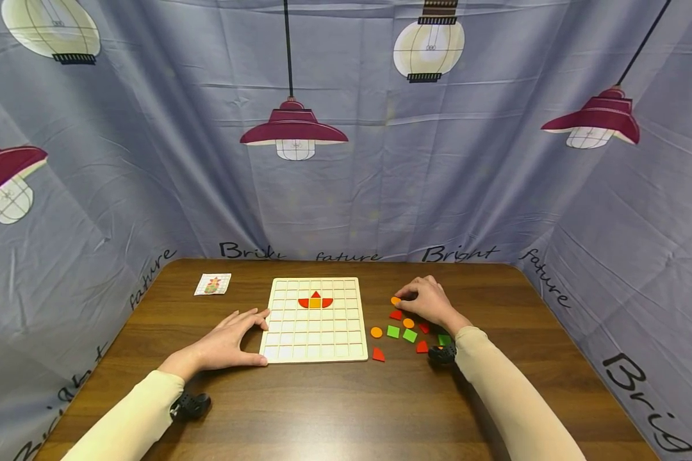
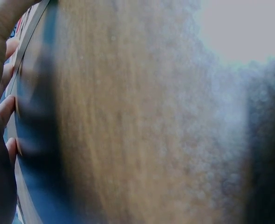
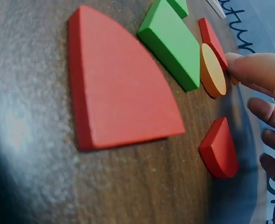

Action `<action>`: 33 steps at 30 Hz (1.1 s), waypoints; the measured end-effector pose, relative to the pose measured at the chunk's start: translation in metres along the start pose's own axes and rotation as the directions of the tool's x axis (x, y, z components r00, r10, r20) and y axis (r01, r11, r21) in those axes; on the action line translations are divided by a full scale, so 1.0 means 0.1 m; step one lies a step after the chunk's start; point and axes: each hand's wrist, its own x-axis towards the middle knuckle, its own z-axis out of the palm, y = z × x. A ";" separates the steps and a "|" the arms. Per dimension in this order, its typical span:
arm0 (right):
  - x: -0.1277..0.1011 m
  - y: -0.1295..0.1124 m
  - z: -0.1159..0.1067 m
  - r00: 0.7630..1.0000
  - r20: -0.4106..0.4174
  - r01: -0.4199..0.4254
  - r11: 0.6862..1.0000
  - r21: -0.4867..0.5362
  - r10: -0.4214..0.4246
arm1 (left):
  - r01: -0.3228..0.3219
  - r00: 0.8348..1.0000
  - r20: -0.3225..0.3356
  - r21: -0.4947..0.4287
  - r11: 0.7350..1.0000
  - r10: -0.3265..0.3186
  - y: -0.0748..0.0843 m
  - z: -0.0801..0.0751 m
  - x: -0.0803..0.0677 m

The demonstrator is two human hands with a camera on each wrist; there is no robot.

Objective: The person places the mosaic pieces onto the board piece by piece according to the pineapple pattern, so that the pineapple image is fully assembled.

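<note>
My left hand point(image 1: 225, 342) rests at the left edge of a cream gridded board point(image 1: 314, 336), thumb and fingers spread and touching the rim. On the board lie an orange square point(image 1: 314, 303), a red triangle point(image 1: 315, 295) above it, and red quarter-rounds point(image 1: 304, 303) on either side. To the right of the board, my right hand point(image 1: 429, 302) pinches an orange disc point(image 1: 395, 300) between thumb and index finger, at the table. In the right wrist view the thumb mostly hides that disc; a red quarter-round point(image 3: 123, 88) and a green piece point(image 3: 172, 44) lie nearby.
Below my right hand lie loose orange discs point(image 1: 377, 332), green pieces point(image 1: 410, 335) and red pieces point(image 1: 378, 355). A card with a printed pattern point(image 1: 213, 283) lies at the table's back left. A blue-grey curtain point(image 1: 352, 205) hangs behind the wooden table point(image 1: 323, 410).
</note>
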 end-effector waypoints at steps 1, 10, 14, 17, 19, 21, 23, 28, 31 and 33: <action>0.00 0.00 0.01 1.000 0.000 0.000 1.000 -0.002 0.000 | 0.000 1.000 0.001 0.001 1.000 0.000 0.00 0.00 0.00; 0.02 -0.01 0.05 0.999 -0.019 0.031 0.999 -0.041 -0.031 | -0.006 1.000 0.002 0.006 1.000 0.006 -0.02 0.01 0.01; 0.02 -0.02 0.06 0.998 -0.029 0.048 0.997 -0.065 -0.050 | -0.006 1.000 0.003 0.007 1.000 0.006 -0.01 0.01 0.01; 0.02 -0.02 0.07 0.997 -0.037 0.060 0.996 -0.074 -0.062 | -0.002 1.000 0.003 0.007 1.000 0.002 -0.01 0.01 0.01; 0.03 -0.03 0.07 0.996 -0.047 0.068 0.995 -0.076 -0.071 | -0.001 1.000 0.002 0.007 1.000 0.001 0.00 0.01 0.01; 0.05 -0.07 0.08 0.995 -0.055 0.076 0.994 -0.072 -0.080 | 0.001 1.000 0.003 0.006 1.000 -0.001 0.00 0.00 0.01; 0.08 -0.14 0.09 0.995 -0.059 0.080 0.995 -0.063 -0.083 | 0.001 1.000 0.004 0.007 1.000 -0.002 0.00 0.00 0.01; 0.17 -0.43 0.17 0.991 -0.031 0.126 0.992 -0.026 -0.127 | 0.003 1.000 0.004 0.007 1.000 -0.003 0.01 -0.01 0.01; 0.22 -0.63 0.27 0.983 -0.009 0.182 0.983 -0.018 -0.182 | 0.000 1.000 0.003 0.008 1.000 0.000 0.02 -0.01 0.01; 0.24 -0.77 0.34 0.976 0.004 0.216 0.976 -0.022 -0.216 | -0.002 1.000 0.006 0.009 1.000 0.002 0.02 -0.01 0.01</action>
